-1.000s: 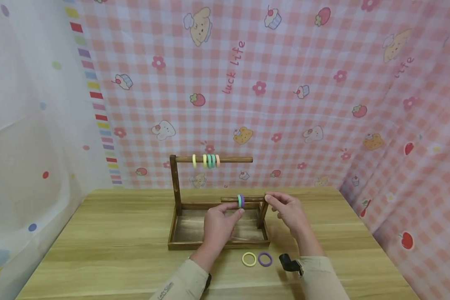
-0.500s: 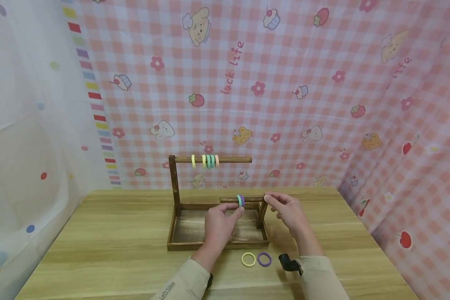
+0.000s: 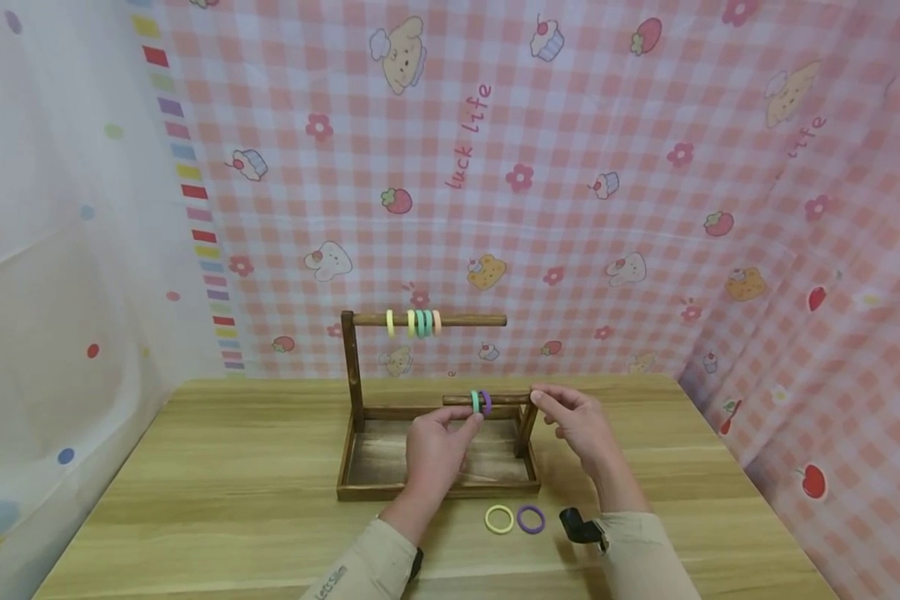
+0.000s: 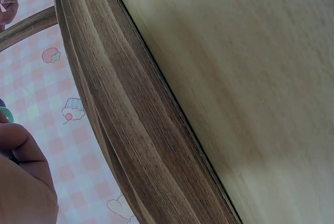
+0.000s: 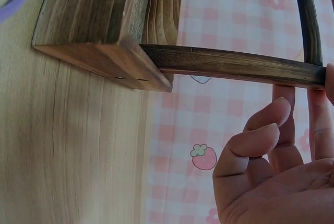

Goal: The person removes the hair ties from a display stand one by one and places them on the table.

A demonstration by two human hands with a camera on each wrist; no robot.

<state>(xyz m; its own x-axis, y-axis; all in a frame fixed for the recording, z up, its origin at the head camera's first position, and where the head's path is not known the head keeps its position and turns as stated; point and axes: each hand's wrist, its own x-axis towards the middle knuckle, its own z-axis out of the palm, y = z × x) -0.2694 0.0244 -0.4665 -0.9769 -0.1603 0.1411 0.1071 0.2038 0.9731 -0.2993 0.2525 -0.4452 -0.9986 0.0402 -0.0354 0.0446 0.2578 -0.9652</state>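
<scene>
We are seeing the left hand [image 3: 433,450] pinching the green ring [image 3: 476,402] between thumb and index finger, its grip standing narrow, while the green ring is hanging around the lower rod [image 3: 508,400]. The purple ring [image 3: 487,403] is sitting on the same rod just beside it, on the right. We are noticing a short bare stretch running from the green ring to the rod's free left end, and a longer one running from the purple ring to the short post [image 3: 526,429]. The right hand [image 3: 581,425] is holding the top of that post, thumb and fingers closing about the corner where rod and post are meeting. Below, the tray [image 3: 495,490] is stretching under the left hand, its low rim framing an open floor. Farther out, the tall post [image 3: 352,367] is rising at the tray's left end and carrying the upper rod [image 3: 472,320], where a lone yellow ring [image 3: 390,323] and a four-ring cluster [image 3: 424,323] are hanging, with bare wood running to the free right tip. Outside the tray's near edge, we are finding a loose yellow ring [image 3: 499,532] and a loose purple ring [image 3: 531,532] lying flat on the desk [image 3: 232,483], whose back edge is meeting the checked cloth [image 3: 562,225].
</scene>
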